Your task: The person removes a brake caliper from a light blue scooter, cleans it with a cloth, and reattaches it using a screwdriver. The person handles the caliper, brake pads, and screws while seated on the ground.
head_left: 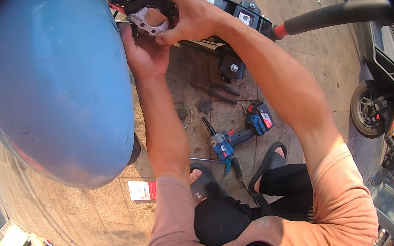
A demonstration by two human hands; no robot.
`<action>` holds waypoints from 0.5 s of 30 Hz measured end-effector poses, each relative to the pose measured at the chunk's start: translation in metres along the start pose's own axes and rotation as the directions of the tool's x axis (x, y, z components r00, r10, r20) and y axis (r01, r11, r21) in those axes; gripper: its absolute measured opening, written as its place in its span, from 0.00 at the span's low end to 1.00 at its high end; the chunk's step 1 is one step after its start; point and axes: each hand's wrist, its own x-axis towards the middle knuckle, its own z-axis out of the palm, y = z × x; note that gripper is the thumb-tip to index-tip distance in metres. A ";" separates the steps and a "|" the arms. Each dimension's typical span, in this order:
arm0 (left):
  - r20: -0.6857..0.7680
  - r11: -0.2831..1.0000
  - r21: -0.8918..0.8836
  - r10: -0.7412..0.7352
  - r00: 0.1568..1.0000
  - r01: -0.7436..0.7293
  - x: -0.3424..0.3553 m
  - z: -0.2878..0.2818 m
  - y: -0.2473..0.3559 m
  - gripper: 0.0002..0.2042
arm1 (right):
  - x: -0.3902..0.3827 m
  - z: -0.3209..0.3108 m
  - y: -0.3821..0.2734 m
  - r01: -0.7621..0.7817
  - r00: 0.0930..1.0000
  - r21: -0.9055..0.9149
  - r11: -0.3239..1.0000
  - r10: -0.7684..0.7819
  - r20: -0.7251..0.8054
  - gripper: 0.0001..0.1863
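Both my hands are raised at the handlebar area of a scooter. My right hand (189, 16) grips a small silver metal bracket part (151, 21) at the black handlebar assembly (234, 9), fingers curled over it. My left hand (143, 55) presses against the same part from below, beside the big light-blue rounded front panel (56, 87). A black handlebar grip (338, 15) with a red ring sticks out to the right.
On the paved ground below lie a blue and black cordless drill (236, 135), pliers (218, 92), a screwdriver and small loose parts. A red-and-white small box (142, 190) lies left of my sandalled feet. Another scooter (379, 92) stands at right.
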 end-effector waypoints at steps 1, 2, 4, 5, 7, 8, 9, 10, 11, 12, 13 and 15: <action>0.043 0.999 -0.049 -0.012 0.999 0.014 0.001 -0.006 -0.001 0.29 | 0.001 0.000 0.001 -0.007 1.000 0.025 1.000 0.007 0.004 0.50; 0.138 0.972 -0.225 -0.038 0.990 0.068 0.002 -0.011 -0.004 0.29 | 0.002 0.000 0.003 -0.003 1.000 0.043 0.999 0.002 0.007 0.50; 0.352 0.825 -0.522 -0.025 0.936 0.218 0.003 -0.024 -0.010 0.30 | 0.004 0.001 0.005 -0.010 1.000 0.085 0.996 0.008 0.029 0.50; 0.356 0.818 -0.535 -0.011 0.934 0.213 0.004 -0.030 -0.015 0.30 | 0.005 0.001 0.007 -0.021 0.999 0.105 0.994 0.016 0.047 0.49; 0.415 0.807 -0.549 0.038 0.909 0.216 0.005 -0.040 -0.024 0.29 | 0.006 0.001 0.010 -0.037 0.997 0.140 0.990 0.028 0.066 0.49; 0.411 0.793 -0.572 0.055 0.910 0.210 0.006 -0.043 -0.029 0.29 | 0.006 0.002 0.011 -0.039 0.997 0.157 0.987 0.028 0.066 0.49; 0.404 0.780 -0.592 0.070 0.912 0.203 0.005 -0.046 -0.034 0.29 | 0.006 0.003 0.011 -0.050 0.997 0.161 0.986 0.038 0.071 0.49; 0.414 0.777 -0.599 0.090 0.906 0.196 0.005 -0.048 -0.037 0.29 | 0.006 0.003 0.012 -0.039 0.997 0.234 0.971 0.021 0.077 0.49; 0.400 0.776 -0.603 0.092 0.912 0.186 0.005 -0.049 -0.040 0.29 | 0.005 0.004 0.013 -0.037 0.996 0.287 0.957 0.013 0.085 0.49; 0.402 0.784 -0.595 0.100 0.910 0.177 0.005 -0.049 -0.042 0.30 | 0.005 0.004 0.013 -0.035 0.996 0.339 0.940 0.003 0.092 0.48; 0.405 0.791 -0.588 0.107 0.908 0.169 0.005 -0.049 -0.045 0.30 | 0.004 0.004 0.013 -0.024 0.997 0.307 0.951 -0.001 0.079 0.49; 0.408 0.730 -0.655 0.122 0.905 0.197 0.004 -0.048 -0.049 0.32 | 0.003 0.004 0.014 -0.003 0.999 0.243 0.970 -0.010 0.053 0.49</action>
